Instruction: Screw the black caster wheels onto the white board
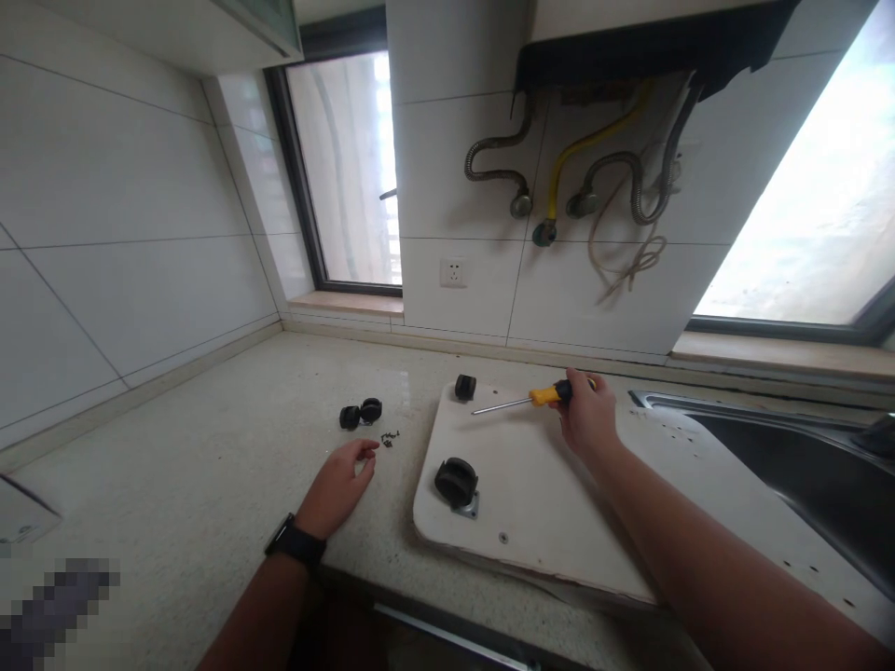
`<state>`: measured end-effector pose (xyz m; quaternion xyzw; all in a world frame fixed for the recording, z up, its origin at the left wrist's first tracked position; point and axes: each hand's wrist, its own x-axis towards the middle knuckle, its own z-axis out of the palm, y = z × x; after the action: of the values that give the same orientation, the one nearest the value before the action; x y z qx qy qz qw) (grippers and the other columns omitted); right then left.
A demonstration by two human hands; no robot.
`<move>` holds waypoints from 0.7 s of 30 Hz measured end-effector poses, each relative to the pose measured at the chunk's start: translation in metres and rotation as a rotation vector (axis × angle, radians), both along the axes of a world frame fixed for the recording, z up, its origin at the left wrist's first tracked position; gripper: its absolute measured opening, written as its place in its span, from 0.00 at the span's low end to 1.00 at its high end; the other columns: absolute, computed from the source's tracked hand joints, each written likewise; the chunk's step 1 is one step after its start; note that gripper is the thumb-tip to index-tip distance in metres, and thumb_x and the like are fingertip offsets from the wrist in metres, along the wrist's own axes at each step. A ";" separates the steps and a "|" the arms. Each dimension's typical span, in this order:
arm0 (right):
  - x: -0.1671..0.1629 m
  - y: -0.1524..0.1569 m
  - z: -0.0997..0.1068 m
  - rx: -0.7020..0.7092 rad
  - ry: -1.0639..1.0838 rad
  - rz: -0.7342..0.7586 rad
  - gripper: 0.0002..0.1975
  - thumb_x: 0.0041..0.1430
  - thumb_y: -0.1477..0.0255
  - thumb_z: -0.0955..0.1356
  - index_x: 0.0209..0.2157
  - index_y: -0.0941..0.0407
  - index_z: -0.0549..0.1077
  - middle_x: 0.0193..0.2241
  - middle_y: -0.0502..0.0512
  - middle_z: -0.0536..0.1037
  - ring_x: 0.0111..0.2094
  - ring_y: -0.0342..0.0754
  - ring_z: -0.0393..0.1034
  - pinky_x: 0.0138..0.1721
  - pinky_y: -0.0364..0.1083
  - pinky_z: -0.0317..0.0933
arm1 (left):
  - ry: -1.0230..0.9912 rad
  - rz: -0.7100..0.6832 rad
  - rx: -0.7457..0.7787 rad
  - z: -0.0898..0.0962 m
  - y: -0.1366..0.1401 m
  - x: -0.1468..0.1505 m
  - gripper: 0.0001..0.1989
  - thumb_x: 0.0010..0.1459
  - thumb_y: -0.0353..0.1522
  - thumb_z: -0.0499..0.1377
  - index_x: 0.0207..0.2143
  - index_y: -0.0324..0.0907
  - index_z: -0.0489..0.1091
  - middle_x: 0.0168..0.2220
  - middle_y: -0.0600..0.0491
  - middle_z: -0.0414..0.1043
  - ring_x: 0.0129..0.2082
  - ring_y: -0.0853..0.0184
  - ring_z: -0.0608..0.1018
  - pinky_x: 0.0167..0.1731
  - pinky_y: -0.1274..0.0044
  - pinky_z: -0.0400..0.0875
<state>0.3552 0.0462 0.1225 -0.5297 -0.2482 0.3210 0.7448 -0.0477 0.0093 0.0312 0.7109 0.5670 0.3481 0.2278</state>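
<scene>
The right hand (591, 410) has its fingers wrapped around the handle of a yellow-and-black screwdriver (543, 396), whose metal shaft points left above the white board (552, 494), the tip near the far black caster (465, 387). Any brand or marking on that handle is too small to make out. The near black caster (457, 482) stands on the board close to its left edge, with a metal mounting plate showing beneath it. The board lies on the pale speckled surface (230, 438) and partly hides the rim of the metal sink (832, 475) at the right; small dark holes dot the board's right part. The left hand (336, 489) rests beside a small scatter of dark screws (390, 438), its fingers loosely curled; whether they pinch a screw I cannot tell. Two loose casters (360, 413) lie close together just beyond those screws. A dark watch (297, 545) circles the left wrist, nothing legible on it from this angle. On the tiled wall behind are a white socket (454, 273), a yellow pipe (561, 163) and ribbed metal hoses (493, 144) under a dark-bottomed appliance (629, 48).
</scene>
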 end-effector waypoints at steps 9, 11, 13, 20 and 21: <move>-0.001 0.006 -0.018 -0.115 -0.018 0.043 0.21 0.70 0.62 0.72 0.60 0.56 0.73 0.57 0.61 0.76 0.51 0.55 0.76 0.50 0.58 0.75 | 0.249 -0.038 0.057 -0.010 0.057 -0.005 0.14 0.66 0.27 0.58 0.50 0.40 0.79 0.50 0.42 0.81 0.52 0.53 0.79 0.56 0.65 0.69; 0.000 0.005 -0.018 -0.124 -0.023 0.061 0.21 0.70 0.62 0.72 0.60 0.56 0.73 0.57 0.61 0.76 0.51 0.55 0.76 0.50 0.58 0.75 | 0.291 -0.028 0.080 -0.016 0.062 -0.005 0.14 0.67 0.27 0.57 0.50 0.40 0.80 0.49 0.42 0.81 0.51 0.54 0.79 0.56 0.65 0.69; -0.001 0.004 -0.017 -0.132 -0.026 0.074 0.21 0.70 0.62 0.72 0.60 0.56 0.72 0.57 0.61 0.76 0.51 0.55 0.76 0.50 0.58 0.75 | 0.330 -0.008 0.113 -0.023 0.064 -0.006 0.14 0.69 0.27 0.56 0.50 0.40 0.80 0.49 0.41 0.81 0.51 0.54 0.78 0.55 0.64 0.69; -0.001 0.007 -0.018 -0.146 -0.041 0.070 0.21 0.70 0.63 0.72 0.60 0.56 0.72 0.56 0.60 0.76 0.50 0.55 0.77 0.49 0.58 0.75 | 0.455 0.080 0.201 -0.038 0.064 -0.006 0.13 0.71 0.35 0.60 0.49 0.43 0.82 0.47 0.44 0.80 0.49 0.51 0.76 0.53 0.62 0.68; -0.001 0.007 -0.018 -0.146 -0.043 0.072 0.21 0.70 0.62 0.72 0.60 0.56 0.72 0.56 0.60 0.76 0.50 0.55 0.77 0.49 0.58 0.75 | 0.468 0.083 0.208 -0.039 0.065 -0.005 0.12 0.70 0.36 0.60 0.48 0.44 0.83 0.46 0.45 0.80 0.48 0.51 0.76 0.52 0.62 0.69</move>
<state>0.3541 0.0533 0.1041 -0.5802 -0.2589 0.3531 0.6868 -0.0525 0.0739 -0.0082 0.7679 0.5941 0.2395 0.0015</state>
